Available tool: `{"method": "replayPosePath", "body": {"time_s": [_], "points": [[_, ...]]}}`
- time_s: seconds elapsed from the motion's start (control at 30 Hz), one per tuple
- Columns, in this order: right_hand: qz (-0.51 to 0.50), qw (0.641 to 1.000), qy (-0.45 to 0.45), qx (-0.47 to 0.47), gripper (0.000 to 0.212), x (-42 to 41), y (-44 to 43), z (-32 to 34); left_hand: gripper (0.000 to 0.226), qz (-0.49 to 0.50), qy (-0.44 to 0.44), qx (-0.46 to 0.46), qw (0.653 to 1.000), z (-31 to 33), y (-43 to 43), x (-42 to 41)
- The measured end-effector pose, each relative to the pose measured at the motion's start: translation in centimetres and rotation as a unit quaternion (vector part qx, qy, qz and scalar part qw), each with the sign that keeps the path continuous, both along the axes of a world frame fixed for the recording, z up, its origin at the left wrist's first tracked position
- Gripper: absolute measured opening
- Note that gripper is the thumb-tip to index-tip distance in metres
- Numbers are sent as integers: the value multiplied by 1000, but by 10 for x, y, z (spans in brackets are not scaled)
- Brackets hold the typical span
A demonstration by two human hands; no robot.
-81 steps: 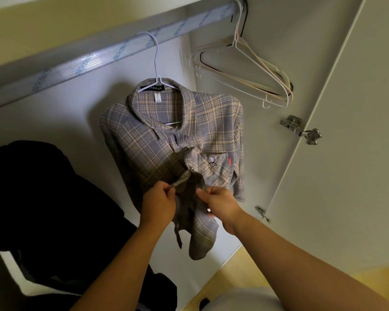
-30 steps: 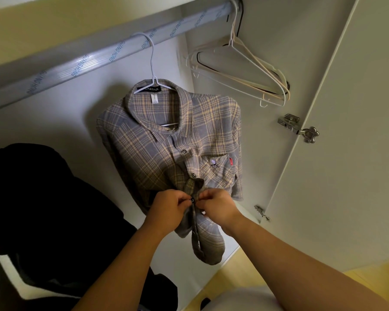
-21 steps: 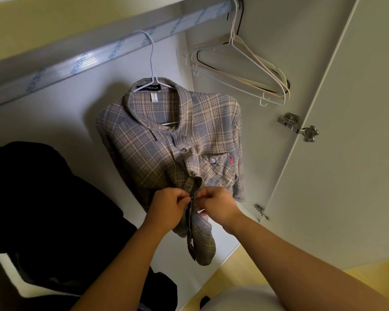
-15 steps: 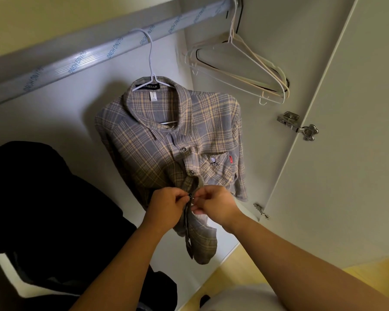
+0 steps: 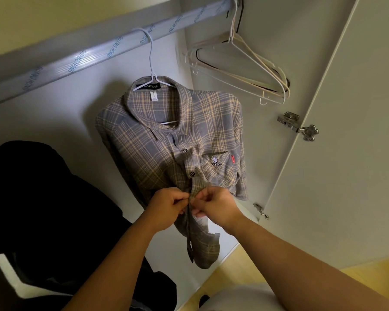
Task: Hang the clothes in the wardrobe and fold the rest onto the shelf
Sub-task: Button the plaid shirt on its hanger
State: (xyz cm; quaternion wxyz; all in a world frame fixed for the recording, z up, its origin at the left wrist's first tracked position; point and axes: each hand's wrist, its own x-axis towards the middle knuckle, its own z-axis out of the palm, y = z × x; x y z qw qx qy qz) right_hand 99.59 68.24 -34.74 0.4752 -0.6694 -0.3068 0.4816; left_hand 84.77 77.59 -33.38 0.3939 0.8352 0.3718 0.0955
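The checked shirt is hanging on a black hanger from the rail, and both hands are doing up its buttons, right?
Nearly. The hanger is white, not black; the head view shows its white hook over the rail. The rest stands: the shirt hangs on it, and the left hand and the right hand both pinch the shirt's front at the buttons.

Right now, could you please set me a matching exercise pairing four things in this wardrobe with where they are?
Things: 1 plaid shirt; 2 empty hangers; 3 black garment; 4 door hinge.
Places: A right end of the rod; B pinched by left hand and right hand; C on the door inner edge; D far left, in shadow.
Pairs: 1-B; 2-A; 3-D; 4-C.
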Motion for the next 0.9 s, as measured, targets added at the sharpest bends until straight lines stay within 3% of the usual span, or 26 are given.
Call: {"method": "replayPosePath", "body": {"time_s": [0.07, 0.17, 0.33, 0.53, 0.67, 0.77, 0.9], "points": [[7, 1000, -23, 0, 16, 0, 0, -2, 24, 25, -4, -66, 998, 4, 0, 1], [17, 997, -77, 9, 14, 1, 4, -2, 18, 141, -50, -205, 967, 10, -5, 4], [21, 991, -130, 22, 14, -2, 4, 0, 35, 151, -62, -136, 977, 6, -11, 10], [19, 991, -133, 29, 11, -5, 6, -3, 18, 211, -92, -162, 960, -1, -9, 14], [26, 991, -130, 32, 11, -7, 7, -4, 19, 215, -84, -177, 957, -2, -7, 12], [4, 996, -79, 38, 13, -6, 7, 0, 20, 230, -101, -207, 945, -4, -7, 13], [-59, 994, 92, 32, 9, -5, 8, 3, 23, 255, -134, -238, 928, -8, -8, 19]]}}
